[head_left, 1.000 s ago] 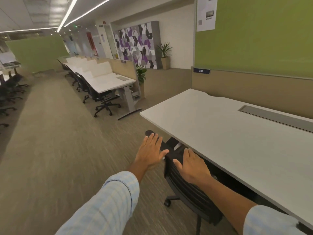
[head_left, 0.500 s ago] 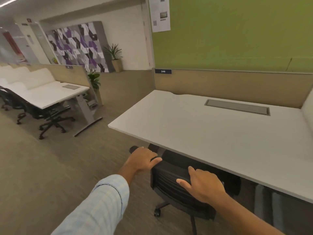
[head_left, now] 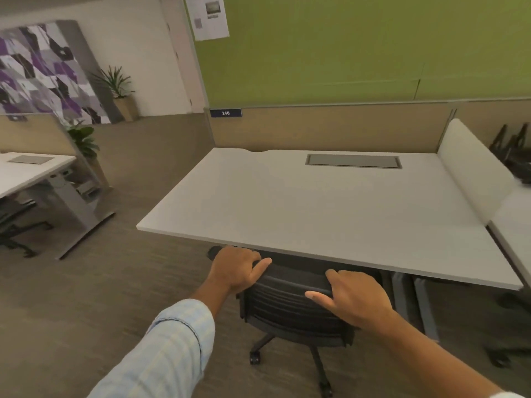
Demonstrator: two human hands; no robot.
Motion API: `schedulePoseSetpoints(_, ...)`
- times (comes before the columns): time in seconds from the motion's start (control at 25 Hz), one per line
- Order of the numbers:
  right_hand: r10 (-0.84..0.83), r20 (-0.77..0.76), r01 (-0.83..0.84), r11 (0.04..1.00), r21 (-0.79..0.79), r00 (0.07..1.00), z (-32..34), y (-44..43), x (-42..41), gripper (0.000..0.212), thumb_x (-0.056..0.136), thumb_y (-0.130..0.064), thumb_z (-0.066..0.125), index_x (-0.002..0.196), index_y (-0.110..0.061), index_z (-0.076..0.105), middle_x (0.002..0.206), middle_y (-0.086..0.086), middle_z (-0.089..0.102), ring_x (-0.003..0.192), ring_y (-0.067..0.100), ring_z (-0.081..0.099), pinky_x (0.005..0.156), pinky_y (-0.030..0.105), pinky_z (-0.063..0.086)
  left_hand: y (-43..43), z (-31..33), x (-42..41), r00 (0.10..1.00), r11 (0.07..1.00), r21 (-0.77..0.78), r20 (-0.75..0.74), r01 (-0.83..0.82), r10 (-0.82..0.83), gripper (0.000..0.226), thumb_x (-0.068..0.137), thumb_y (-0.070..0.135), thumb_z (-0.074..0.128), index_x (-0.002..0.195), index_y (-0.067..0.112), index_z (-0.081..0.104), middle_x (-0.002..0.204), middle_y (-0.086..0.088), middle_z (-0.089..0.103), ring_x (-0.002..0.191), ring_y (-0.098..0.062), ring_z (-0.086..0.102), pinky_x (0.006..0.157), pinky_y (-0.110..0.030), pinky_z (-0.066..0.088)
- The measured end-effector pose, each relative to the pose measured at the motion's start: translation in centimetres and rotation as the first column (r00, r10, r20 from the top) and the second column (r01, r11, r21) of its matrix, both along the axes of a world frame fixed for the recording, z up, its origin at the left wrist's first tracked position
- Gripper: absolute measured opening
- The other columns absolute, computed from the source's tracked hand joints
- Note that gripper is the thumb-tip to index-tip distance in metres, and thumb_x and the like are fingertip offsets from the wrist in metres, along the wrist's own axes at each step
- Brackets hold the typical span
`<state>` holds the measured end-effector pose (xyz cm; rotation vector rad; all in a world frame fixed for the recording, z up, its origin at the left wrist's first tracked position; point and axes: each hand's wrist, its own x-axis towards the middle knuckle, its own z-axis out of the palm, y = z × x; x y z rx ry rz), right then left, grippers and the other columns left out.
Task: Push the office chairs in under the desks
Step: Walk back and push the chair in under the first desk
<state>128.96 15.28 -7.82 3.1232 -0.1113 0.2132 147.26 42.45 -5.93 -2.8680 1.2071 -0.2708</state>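
Note:
A black office chair (head_left: pixel 287 308) stands at the near edge of a white desk (head_left: pixel 316 202), its seat hidden under the desktop and its ribbed backrest facing me. My left hand (head_left: pixel 237 268) grips the backrest's top left corner, fingers curled over the rim. My right hand (head_left: pixel 355 297) lies on the top right of the backrest, fingers over the edge and thumb spread toward the middle. The chair's wheeled base (head_left: pixel 258 354) shows below the backrest on the carpet.
A beige partition labelled 246 (head_left: pixel 225 112) backs the desk below a green wall. A white divider (head_left: pixel 471 168) bounds the desk's right side. Another desk (head_left: pixel 31 170) with a dark chair (head_left: pixel 14 225) stands at left. Potted plants (head_left: pixel 115 81) stand beyond.
My view has swung right to face the desk squarely. Both hands have gone from hovering open to holding the backrest top, and the chair sits further under the desktop.

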Motion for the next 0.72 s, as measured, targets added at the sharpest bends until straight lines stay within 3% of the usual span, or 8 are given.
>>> schedulePoseSetpoints(0.28, -0.039, -0.010, 0.039, 0.999, -0.007, 0.999, 0.3, 0.0, 1.4, 0.096, 0.084, -0.103, 0.000, 0.100, -0.027, 0.056, 0.075, -0.009, 0.056, 0.066, 0.015, 0.060, 0.067, 0.042, 0.061, -0.4, -0.3, 1.9, 0.996, 0.992, -0.106, 0.050, 0.074, -0.069, 0.086, 0.105, 0.077, 0.008, 0.061, 0.023, 0.058, 0.052, 0.008, 0.053, 0.045, -0.010, 0.042, 0.050, -0.025, 0.017)
schedulePoseSetpoints(0.56, -0.019, 0.001, 0.019, 0.999, -0.032, 1.000, 0.6, -1.8, 3.3, 0.102, 0.086, -0.103, 0.002, 0.107, -0.022, 0.062, 0.088, -0.003, 0.069, 0.076, 0.022, 0.066, 0.064, 0.039, 0.052, -2.5, -0.9, 4.0, 0.997, 0.990, -0.116, 0.013, 0.079, -0.078, 0.096, 0.100, 0.080, -0.004, 0.078, 0.026, 0.073, 0.069, 0.007, 0.070, 0.060, -0.017, 0.060, 0.061, -0.036, 0.037)
schedulePoseSetpoints(0.72, -0.022, -0.026, 0.022, 1.000, -0.008, 0.999, 0.5, -3.7, 4.8, 0.091, 0.085, -0.103, 0.002, 0.097, -0.026, 0.049, 0.079, -0.007, 0.056, 0.069, 0.018, 0.057, 0.067, 0.039, 0.054, -4.2, -1.0, 5.4, 0.997, 0.989, -0.129, 0.002, 0.078, -0.079, 0.091, 0.100, 0.079, -0.001, 0.072, 0.026, 0.067, 0.065, 0.008, 0.065, 0.056, -0.014, 0.055, 0.061, -0.034, 0.035)
